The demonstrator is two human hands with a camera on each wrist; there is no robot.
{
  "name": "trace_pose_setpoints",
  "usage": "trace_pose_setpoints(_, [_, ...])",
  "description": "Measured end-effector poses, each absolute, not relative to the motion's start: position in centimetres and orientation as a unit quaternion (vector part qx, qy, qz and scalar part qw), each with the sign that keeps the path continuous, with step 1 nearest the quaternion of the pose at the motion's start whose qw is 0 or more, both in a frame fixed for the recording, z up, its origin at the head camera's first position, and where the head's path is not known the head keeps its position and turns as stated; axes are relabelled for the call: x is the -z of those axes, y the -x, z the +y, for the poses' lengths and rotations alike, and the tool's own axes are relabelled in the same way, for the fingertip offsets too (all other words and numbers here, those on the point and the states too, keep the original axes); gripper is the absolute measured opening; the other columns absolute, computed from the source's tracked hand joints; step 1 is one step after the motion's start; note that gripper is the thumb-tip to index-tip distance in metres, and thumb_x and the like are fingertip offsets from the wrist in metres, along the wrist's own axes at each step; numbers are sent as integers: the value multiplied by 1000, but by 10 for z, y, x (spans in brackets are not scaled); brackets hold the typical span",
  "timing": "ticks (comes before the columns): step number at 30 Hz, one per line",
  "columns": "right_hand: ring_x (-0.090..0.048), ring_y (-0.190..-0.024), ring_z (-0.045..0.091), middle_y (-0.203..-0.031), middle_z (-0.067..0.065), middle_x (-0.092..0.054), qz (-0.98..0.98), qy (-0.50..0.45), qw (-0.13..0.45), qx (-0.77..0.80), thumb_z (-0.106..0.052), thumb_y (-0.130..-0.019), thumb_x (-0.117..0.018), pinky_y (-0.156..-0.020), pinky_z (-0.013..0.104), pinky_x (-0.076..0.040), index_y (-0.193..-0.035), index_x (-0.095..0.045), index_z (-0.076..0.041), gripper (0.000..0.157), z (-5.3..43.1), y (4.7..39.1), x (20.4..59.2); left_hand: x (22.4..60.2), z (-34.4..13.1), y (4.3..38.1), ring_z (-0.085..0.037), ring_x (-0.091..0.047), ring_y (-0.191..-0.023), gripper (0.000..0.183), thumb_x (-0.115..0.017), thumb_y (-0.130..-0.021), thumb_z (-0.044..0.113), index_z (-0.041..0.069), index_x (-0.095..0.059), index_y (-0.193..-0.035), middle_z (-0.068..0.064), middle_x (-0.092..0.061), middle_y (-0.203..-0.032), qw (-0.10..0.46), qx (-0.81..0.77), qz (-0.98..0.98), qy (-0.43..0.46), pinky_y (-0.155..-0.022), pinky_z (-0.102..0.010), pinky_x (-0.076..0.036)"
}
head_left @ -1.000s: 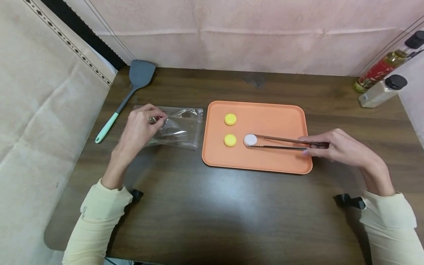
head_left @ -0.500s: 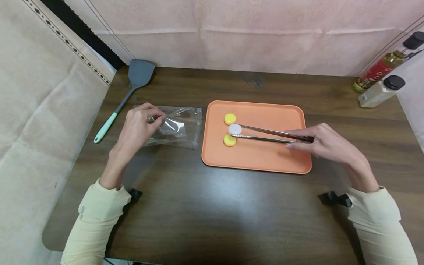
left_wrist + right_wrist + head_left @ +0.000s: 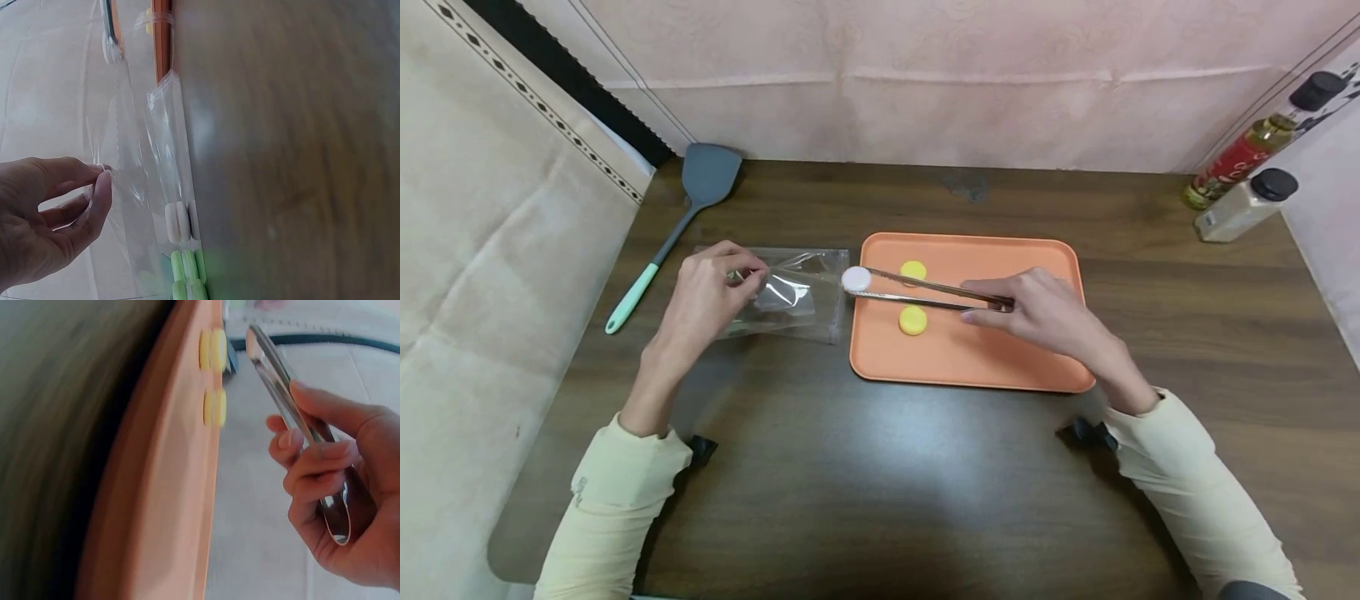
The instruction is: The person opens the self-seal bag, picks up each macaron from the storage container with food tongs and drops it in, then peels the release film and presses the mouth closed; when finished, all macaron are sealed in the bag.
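Observation:
My left hand pinches the upper film of a clear plastic bag lying on the table. Inside the bag, in the left wrist view, are a white macaron and green macarons. With its thumb and fingers my right hand grips metal tongs. Their tips hold another white macaron, which overlaps the bag's right edge and the tray's left rim in the head view. Two yellow macarons rest on the orange tray beneath the tongs.
A grey spatula with a mint handle lies left of the bag. At the back right stand a red-labelled bottle and a black-capped shaker. Pale cloth hangs behind the wooden table.
My right hand has carried the tongs and white macaron leftward across the tray, past the yellow macarons to the bag's edge. The left hand keeps its pinch on the bag.

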State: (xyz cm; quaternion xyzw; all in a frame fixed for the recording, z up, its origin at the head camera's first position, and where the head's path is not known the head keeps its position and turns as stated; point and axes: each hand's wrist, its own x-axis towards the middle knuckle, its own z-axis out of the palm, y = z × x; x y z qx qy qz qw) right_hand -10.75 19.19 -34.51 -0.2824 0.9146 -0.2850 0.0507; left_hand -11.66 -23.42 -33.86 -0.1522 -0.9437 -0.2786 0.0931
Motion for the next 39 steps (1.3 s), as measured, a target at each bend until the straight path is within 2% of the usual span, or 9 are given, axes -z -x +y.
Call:
trace_pose_setpoints(8, [-43,-62,13,-69,-6,-63,920,268,99,267,-40,-102,-80,-55,33,-33,-137,-80,-23,38,151,119,346,341,-234,117,-35,-76,-83,12,-71,-102,-4,-7,-82,-99,-22,-77,-105,107,280,-941,156,-76,-53,-64])
trace_pose_setpoints(13, [-43,-60,14,-68,-5,-63,917,283,107,259,-39,-101,-81,-54,32,-29,-141,-77,-20,44,134,125,346,342,-235,115,-35,-75,-84,12,-71,-102,-4,-7,-82,-99,-22,-76,-104,107,277,-943,152,-75,-53,-64])
trace_pose_setpoints(20, [-55,-66,14,-75,-6,-70,909,311,116,253,-36,-103,-80,-55,31,-37,-132,-81,-19,35,109,129,348,342,-236,114,-35,-75,-84,12,-71,-102,-4,-6,-82,-98,-22,-76,-104,109,279,-942,152,-75,-54,-64])
trace_pose_setpoints(21, [-55,-66,13,-74,-6,-68,908,316,115,250,-37,-103,-79,-55,31,-37,-130,-81,-20,32,105,130,349,342,-236,114,-35,-75,-84,12,-71,-102,-4,-6,-82,-98,-22,-76,-104,108,278,-942,151,-75,-46,-64])
trace_pose_setpoints(23, [-57,-67,13,-75,-6,-69,906,324,115,248,-37,-104,-78,-54,31,-39,-128,-81,-20,30,99,131,350,341,-236,114,-36,-75,-84,12,-72,-102,-4,-7,-82,-99,-22,-76,-104,107,276,-943,151,-75,-46,-64])
trace_pose_setpoints(28, [-57,-66,12,-76,-6,-71,899,336,120,255,-40,-104,-78,-55,31,-40,-135,-80,-21,37,83,133,353,340,-235,114,-38,-75,-88,11,-72,-102,-4,-7,-82,-100,-23,-76,-106,103,276,-944,148,-77,-54,-64])
trace_pose_setpoints(32, [-59,-69,11,-76,-8,-75,895,342,125,256,-40,-104,-78,-56,33,-43,-137,-80,-23,38,73,134,355,339,-235,114,-38,-74,-88,11,-73,-101,-3,-6,-83,-100,-23,-77,-105,106,277,-943,150,-77,-54,-62])
trace_pose_setpoints(36, [-69,-77,9,-91,-6,-83,890,352,136,257,-40,-104,-78,-61,34,-53,-139,-79,-20,40,65,136,357,339,-234,115,-37,-74,-87,10,-74,-101,-4,-6,-83,-99,-23,-77,-104,110,279,-941,156,-76,-53,-62])
trace_pose_setpoints(39, [-70,-78,7,-97,-3,-83,885,358,141,262,-39,-104,-78,-65,31,-54,-140,-77,-17,43,62,138,359,339,-233,116,-37,-75,-87,10,-74,-101,-4,-6,-83,-99,-23,-77,-104,111,282,-939,161,-76,-54,-63])
